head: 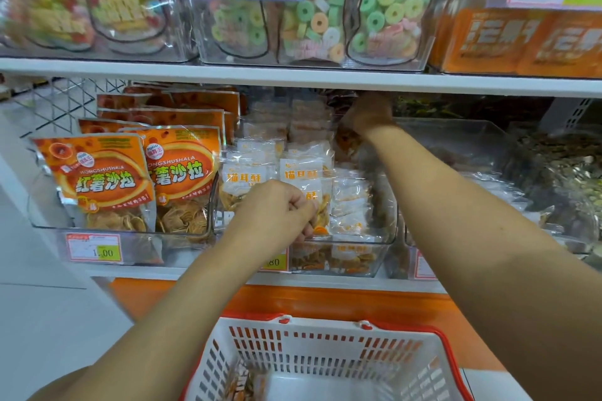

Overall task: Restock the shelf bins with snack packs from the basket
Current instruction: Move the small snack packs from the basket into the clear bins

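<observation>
Nearest sits a white slotted plastic basket [325,348] with a red rim, a few crinkly clear snack packs [242,384] lying in its near left corner. Curled fingers [303,205] of the left hand [277,210] pinch a clear film pack [321,205] with a white label at the front of the middle clear plastic shelf bin [342,262], wrist bent down, forearm rising from the near left. Far back under the white upper shelf [293,75] the right hand [368,115] reaches in, back upward, arm straight; whether its blurred fingers grip anything cannot be told.
</observation>
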`<state>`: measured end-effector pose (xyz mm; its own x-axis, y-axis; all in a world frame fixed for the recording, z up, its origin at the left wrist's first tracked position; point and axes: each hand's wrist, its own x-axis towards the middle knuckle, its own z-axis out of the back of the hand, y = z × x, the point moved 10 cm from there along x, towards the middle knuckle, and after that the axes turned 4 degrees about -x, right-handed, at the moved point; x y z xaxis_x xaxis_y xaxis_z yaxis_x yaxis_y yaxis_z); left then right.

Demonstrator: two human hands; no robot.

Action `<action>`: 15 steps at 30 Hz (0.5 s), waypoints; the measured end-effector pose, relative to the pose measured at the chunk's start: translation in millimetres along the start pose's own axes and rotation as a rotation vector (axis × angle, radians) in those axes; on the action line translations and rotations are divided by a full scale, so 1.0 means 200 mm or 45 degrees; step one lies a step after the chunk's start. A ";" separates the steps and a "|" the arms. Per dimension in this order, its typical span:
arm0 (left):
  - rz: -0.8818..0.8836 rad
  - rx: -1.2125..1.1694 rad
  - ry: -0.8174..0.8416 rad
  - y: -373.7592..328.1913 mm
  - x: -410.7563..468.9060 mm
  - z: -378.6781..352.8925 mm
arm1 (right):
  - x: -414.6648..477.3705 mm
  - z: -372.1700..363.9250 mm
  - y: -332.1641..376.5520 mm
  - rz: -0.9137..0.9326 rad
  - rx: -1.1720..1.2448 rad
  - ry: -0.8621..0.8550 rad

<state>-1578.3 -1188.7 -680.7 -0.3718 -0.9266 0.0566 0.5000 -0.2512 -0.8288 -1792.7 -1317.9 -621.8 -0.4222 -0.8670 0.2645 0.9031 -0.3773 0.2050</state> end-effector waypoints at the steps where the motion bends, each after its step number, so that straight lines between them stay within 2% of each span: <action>1: 0.006 -0.006 0.003 0.00 0.00 0.00 | 0.00 0.00 0.00 -0.005 -0.004 0.042; 4: 0.020 -0.017 0.008 0.01 0.01 0.00 | 0.00 -0.01 0.00 0.004 -0.052 0.114; 10: 0.034 -0.019 0.014 0.01 0.01 0.00 | 0.02 0.05 0.09 0.163 0.010 -0.029; 15: 0.047 -0.043 0.021 0.01 0.01 0.00 | 0.04 0.09 0.17 0.300 0.098 -0.037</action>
<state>-1578.8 -1191.5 -682.3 -0.3664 -0.9303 0.0165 0.4871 -0.2069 -0.8485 -1767.1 -1330.7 -595.2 -0.2038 -0.9179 0.3405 0.9688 -0.1390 0.2050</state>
